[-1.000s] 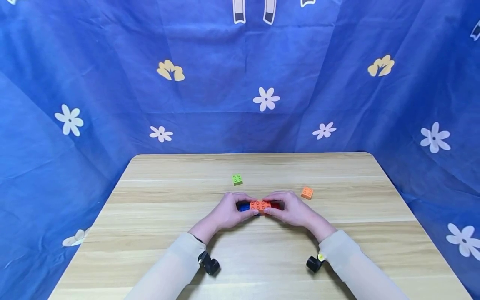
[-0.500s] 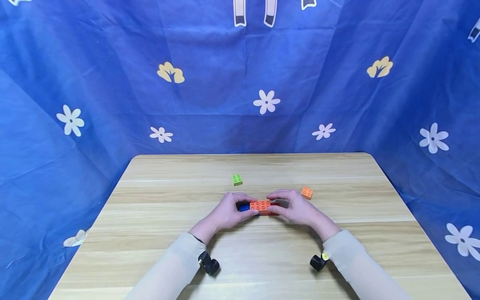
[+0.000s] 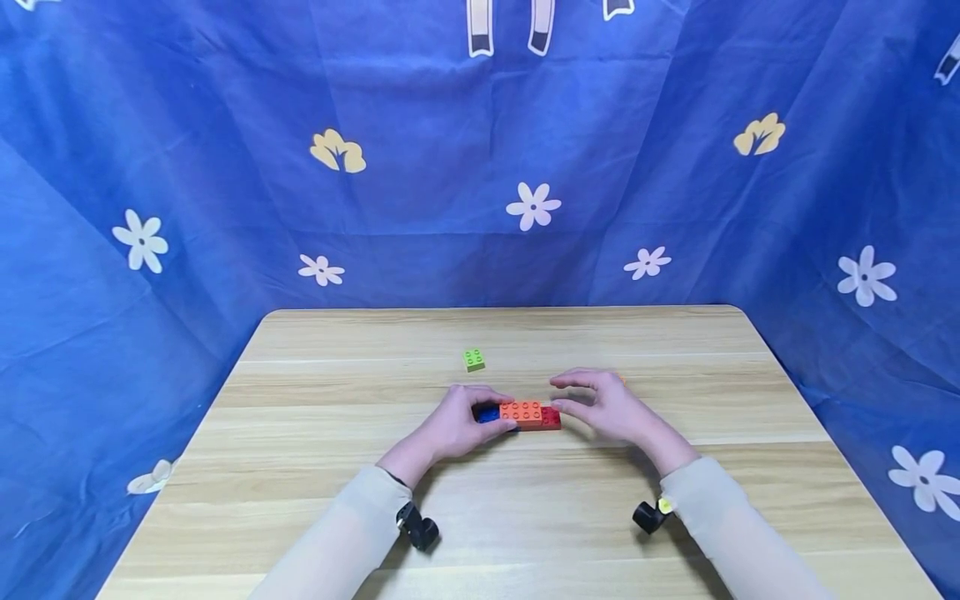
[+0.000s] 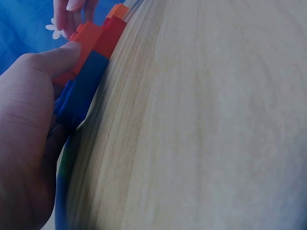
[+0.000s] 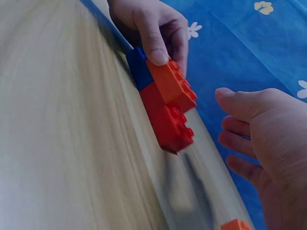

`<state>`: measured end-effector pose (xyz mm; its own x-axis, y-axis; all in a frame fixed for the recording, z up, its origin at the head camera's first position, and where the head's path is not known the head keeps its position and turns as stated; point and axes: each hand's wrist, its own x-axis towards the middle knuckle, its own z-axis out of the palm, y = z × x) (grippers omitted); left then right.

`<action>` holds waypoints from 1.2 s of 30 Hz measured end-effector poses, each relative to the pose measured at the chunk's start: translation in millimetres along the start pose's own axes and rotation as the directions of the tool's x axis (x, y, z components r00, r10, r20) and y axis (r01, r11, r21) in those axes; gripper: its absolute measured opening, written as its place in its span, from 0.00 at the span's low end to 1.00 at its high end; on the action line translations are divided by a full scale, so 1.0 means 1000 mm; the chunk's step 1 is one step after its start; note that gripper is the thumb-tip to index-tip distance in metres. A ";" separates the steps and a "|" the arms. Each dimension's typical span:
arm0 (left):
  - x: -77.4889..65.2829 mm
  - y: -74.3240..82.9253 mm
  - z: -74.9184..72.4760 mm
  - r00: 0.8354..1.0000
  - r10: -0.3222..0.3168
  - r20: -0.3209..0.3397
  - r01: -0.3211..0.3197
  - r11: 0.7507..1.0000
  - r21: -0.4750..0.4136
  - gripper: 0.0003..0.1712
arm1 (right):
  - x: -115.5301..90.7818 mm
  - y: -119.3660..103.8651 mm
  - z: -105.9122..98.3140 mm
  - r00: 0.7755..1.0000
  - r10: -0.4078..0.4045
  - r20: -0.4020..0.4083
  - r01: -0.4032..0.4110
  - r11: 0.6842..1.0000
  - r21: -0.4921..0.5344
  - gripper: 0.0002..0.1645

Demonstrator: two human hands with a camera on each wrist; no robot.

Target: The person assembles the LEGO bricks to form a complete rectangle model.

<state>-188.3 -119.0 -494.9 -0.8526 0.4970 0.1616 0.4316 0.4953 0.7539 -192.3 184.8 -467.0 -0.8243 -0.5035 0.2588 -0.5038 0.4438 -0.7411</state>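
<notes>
An orange eight-stud building brick (image 3: 521,412) bridges the top of a blue brick (image 4: 86,86) and a red brick (image 5: 163,122), which sit end to end on the table. My left hand (image 3: 457,423) pinches the orange brick near its blue end, thumb on the near side. Just right of the red brick, my right hand (image 3: 609,407) hovers with fingers and thumb spread apart and nothing between them. A smaller orange brick (image 5: 235,225) lies beyond the right hand, mostly hidden behind it in the head view.
A small lime-green brick (image 3: 473,359) lies farther back on the wooden table (image 3: 337,350). Blue cloth (image 3: 420,183) printed with flowers hangs behind and at both sides. Each wrist carries a small black camera.
My right hand has let go of the orange brick and moved right and slightly back, uncovering the red brick and covering the small orange one. The left hand stays in place.
</notes>
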 end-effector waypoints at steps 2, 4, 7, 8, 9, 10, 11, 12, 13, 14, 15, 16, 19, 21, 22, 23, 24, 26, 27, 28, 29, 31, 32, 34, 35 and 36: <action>0.000 0.000 0.000 1.000 -0.006 0.000 0.006 1.000 0.001 0.23 | -0.001 0.002 -0.004 1.000 0.017 -0.011 -0.017 1.000 0.002 0.24; 0.000 0.000 0.000 1.000 -0.009 0.001 0.009 1.000 0.001 0.22 | -0.003 0.004 -0.009 0.999 0.033 -0.022 -0.033 0.999 0.004 0.24; -0.001 0.000 0.000 1.000 -0.008 0.000 0.008 1.000 0.000 0.23 | -0.005 0.009 -0.017 0.997 0.059 -0.050 -0.058 0.998 0.009 0.25; -0.001 0.000 0.000 1.000 -0.007 -0.001 0.007 1.000 -0.001 0.23 | -0.006 0.011 -0.019 0.996 0.065 -0.062 -0.065 0.998 0.010 0.25; -0.001 0.000 0.001 1.000 -0.006 -0.001 0.006 1.000 -0.001 0.23 | -0.006 0.013 -0.022 0.995 0.072 -0.073 -0.071 0.997 0.015 0.25; -0.001 0.000 0.001 1.000 -0.006 -0.001 0.006 1.000 -0.001 0.23 | -0.007 0.015 -0.024 0.993 0.080 -0.083 -0.079 0.997 0.020 0.25; -0.001 0.000 0.001 1.000 -0.007 -0.002 0.007 1.000 -0.001 0.23 | -0.007 0.017 -0.025 0.992 0.087 -0.091 -0.085 0.996 0.029 0.25; -0.001 0.000 0.001 1.000 -0.008 -0.002 0.008 1.000 -0.003 0.23 | -0.008 0.019 -0.027 0.991 0.093 -0.098 -0.089 0.995 0.041 0.25; -0.001 0.000 0.001 1.000 -0.011 -0.001 0.011 1.000 -0.005 0.23 | -0.008 0.021 -0.028 0.990 0.099 -0.102 -0.094 0.994 0.049 0.25; -0.001 0.000 0.001 1.000 -0.013 0.000 0.013 1.000 -0.007 0.23 | -0.008 0.022 -0.029 0.989 0.107 -0.105 -0.101 0.993 0.062 0.25; -0.001 0.000 0.001 1.000 -0.016 0.000 0.016 1.000 -0.009 0.23 | -0.009 0.024 -0.030 0.988 0.115 -0.104 -0.107 0.991 0.078 0.25; -0.001 0.000 0.000 1.000 -0.018 0.001 0.018 1.000 -0.011 0.23 | -0.009 0.026 -0.031 0.987 0.121 -0.105 -0.112 0.990 0.091 0.25; -0.001 0.001 0.000 1.000 -0.017 0.001 0.017 1.000 -0.013 0.23 | -0.010 0.031 -0.033 0.983 0.139 -0.117 -0.129 0.987 0.092 0.26; -0.001 0.001 0.000 1.000 -0.014 -0.002 0.014 1.000 -0.011 0.23 | -0.011 0.034 -0.035 0.981 0.148 -0.129 -0.138 0.987 0.086 0.26; -0.001 0.001 0.000 1.000 -0.013 -0.003 0.013 1.000 -0.010 0.22 | -0.012 0.036 -0.036 0.979 0.151 -0.135 -0.140 0.987 0.084 0.26; -0.001 0.002 0.000 1.000 -0.011 -0.004 0.011 1.000 -0.011 0.22 | -0.013 0.038 -0.037 0.979 0.150 -0.141 -0.140 0.987 0.079 0.26; -0.001 0.002 0.000 1.000 -0.010 -0.005 0.010 1.000 -0.012 0.22 | -0.013 0.040 -0.038 0.978 0.147 -0.148 -0.137 0.988 0.074 0.25; -0.001 0.002 0.000 1.000 -0.012 -0.005 0.012 1.000 -0.016 0.22 | -0.015 0.044 -0.040 0.978 0.134 -0.158 -0.123 0.989 0.078 0.25; -0.001 0.001 0.000 1.000 -0.013 -0.006 0.013 1.000 -0.019 0.22 | -0.015 0.047 -0.041 0.978 0.128 -0.166 -0.118 0.991 0.069 0.25; -0.001 0.001 0.000 1.000 -0.013 -0.005 0.013 1.000 -0.022 0.22 | -0.016 0.049 -0.042 0.977 0.124 -0.172 -0.114 0.991 0.067 0.24; -0.001 0.001 0.001 1.000 -0.014 -0.004 0.014 1.000 -0.025 0.22 | -0.017 0.051 -0.043 0.976 0.120 -0.181 -0.111 0.992 0.055 0.24; -0.001 0.000 0.001 1.000 -0.015 -0.003 0.015 0.999 -0.029 0.22 | -0.018 0.054 -0.045 0.974 0.119 -0.195 -0.115 0.993 0.034 0.24; -0.001 0.000 0.001 1.000 -0.011 -0.003 0.011 0.999 -0.031 0.22 | -0.018 0.055 -0.046 0.972 0.125 -0.199 -0.121 0.992 0.029 0.24; -0.001 0.000 0.001 1.000 -0.011 -0.003 0.011 0.999 -0.034 0.22 | -0.020 0.058 -0.046 0.969 0.141 -0.203 -0.139 0.990 0.024 0.24; -0.001 0.000 0.001 1.000 -0.011 -0.004 0.011 0.999 -0.035 0.22 | -0.022 0.059 -0.047 0.968 0.149 -0.204 -0.147 0.989 0.023 0.24; -0.001 0.001 0.001 1.000 -0.011 -0.005 0.011 0.999 -0.037 0.22 | -0.023 0.061 -0.047 0.966 0.157 -0.205 -0.156 0.987 0.022 0.25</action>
<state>-186.8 -118.5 -495.5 -0.8588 0.4881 0.1559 0.4109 0.4742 0.7787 -216.3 257.8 -489.0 -0.9285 -0.2647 0.2605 -0.3632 0.5007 -0.7858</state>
